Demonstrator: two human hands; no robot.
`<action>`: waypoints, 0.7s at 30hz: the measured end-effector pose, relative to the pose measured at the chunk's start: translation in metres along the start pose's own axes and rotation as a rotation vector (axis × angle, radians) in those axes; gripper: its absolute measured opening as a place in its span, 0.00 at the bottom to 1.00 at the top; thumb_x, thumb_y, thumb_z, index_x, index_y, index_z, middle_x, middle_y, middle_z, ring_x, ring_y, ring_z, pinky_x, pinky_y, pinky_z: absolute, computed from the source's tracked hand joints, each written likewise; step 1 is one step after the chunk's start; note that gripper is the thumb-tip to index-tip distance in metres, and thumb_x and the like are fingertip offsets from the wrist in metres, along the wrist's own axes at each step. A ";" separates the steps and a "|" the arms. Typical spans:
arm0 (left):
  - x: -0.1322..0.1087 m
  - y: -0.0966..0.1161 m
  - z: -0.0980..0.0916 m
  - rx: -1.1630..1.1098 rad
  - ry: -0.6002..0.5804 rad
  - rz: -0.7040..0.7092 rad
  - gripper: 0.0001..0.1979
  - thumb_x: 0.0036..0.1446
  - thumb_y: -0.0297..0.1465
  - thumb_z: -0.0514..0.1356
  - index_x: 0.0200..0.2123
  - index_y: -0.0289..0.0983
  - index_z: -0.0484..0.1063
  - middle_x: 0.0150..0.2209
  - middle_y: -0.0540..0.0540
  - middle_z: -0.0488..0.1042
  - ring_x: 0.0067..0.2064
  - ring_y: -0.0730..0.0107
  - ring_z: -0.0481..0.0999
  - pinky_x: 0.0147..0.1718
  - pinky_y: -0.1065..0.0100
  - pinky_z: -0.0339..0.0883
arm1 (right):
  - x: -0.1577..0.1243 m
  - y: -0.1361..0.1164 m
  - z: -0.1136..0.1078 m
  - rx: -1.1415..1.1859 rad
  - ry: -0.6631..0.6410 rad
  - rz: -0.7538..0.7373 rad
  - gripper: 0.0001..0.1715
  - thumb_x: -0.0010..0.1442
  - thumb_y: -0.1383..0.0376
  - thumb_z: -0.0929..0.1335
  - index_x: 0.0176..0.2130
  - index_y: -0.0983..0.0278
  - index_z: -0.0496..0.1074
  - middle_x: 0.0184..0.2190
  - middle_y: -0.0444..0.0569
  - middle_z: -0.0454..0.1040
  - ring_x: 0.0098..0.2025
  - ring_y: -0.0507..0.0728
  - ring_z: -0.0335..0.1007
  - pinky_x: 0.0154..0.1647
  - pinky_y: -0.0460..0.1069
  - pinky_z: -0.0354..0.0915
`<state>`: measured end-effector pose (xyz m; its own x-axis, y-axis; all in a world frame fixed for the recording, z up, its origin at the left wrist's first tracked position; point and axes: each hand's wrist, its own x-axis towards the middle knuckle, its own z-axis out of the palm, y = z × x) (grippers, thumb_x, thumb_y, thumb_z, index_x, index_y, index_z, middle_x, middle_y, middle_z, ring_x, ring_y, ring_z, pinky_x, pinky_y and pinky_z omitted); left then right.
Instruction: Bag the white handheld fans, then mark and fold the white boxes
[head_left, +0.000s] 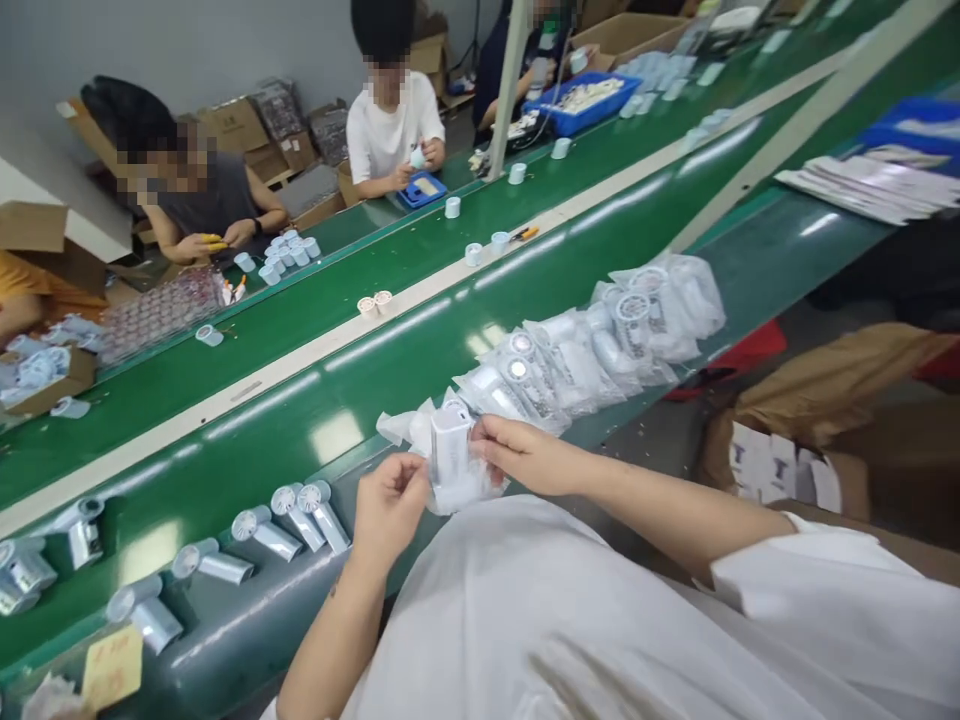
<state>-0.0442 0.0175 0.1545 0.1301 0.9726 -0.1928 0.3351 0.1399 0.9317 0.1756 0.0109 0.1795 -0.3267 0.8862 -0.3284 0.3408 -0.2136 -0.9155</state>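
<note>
Left hand (386, 510) half-closed, pinching a clear plastic bag (469, 492) around a white cylindrical device (451, 448); right hand (525, 455) curled, gripping the bag's far side. Slippery film, hence some risk of the device sliding onto the green conveyor belt (337, 435) or the bagged units (592, 350) just beyond the right hand.

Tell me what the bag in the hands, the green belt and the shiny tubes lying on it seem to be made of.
The bag looks like thin clear plastic film, creased and glinting. The green belt looks like smooth rubber or PVC, glossy with long streaks of reflected light. The shiny tubes have a silvery sheen, either metal or metallised plastic; the look leaves that open.
</note>
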 end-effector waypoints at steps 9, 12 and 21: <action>0.041 0.056 0.007 0.217 -0.147 0.165 0.10 0.49 0.35 0.60 0.30 0.36 0.76 0.22 0.50 0.74 0.23 0.74 0.69 0.23 0.73 0.64 | -0.013 -0.007 -0.015 -0.049 0.203 -0.023 0.07 0.65 0.63 0.60 0.34 0.61 0.58 0.25 0.42 0.69 0.26 0.53 0.73 0.27 0.47 0.64; 0.043 0.068 0.012 0.307 -0.137 0.248 0.08 0.50 0.33 0.59 0.30 0.37 0.77 0.24 0.49 0.75 0.25 0.72 0.71 0.24 0.73 0.65 | -0.015 -0.006 -0.028 0.065 0.248 -0.034 0.08 0.66 0.63 0.60 0.33 0.61 0.59 0.22 0.40 0.68 0.27 0.53 0.75 0.29 0.46 0.64; 0.041 0.111 0.082 0.429 -0.209 0.968 0.10 0.59 0.26 0.56 0.40 0.41 0.75 0.34 0.47 0.78 0.34 0.69 0.77 0.34 0.70 0.74 | -0.016 0.025 -0.086 1.146 -0.135 0.203 0.26 0.57 0.42 0.66 0.34 0.63 0.68 0.29 0.44 0.74 0.31 0.55 0.73 0.33 0.53 0.71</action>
<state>0.0749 0.0577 0.2251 0.6587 0.5782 0.4815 0.2980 -0.7881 0.5386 0.2654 0.0268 0.1822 -0.4724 0.7569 -0.4516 -0.5739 -0.6530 -0.4942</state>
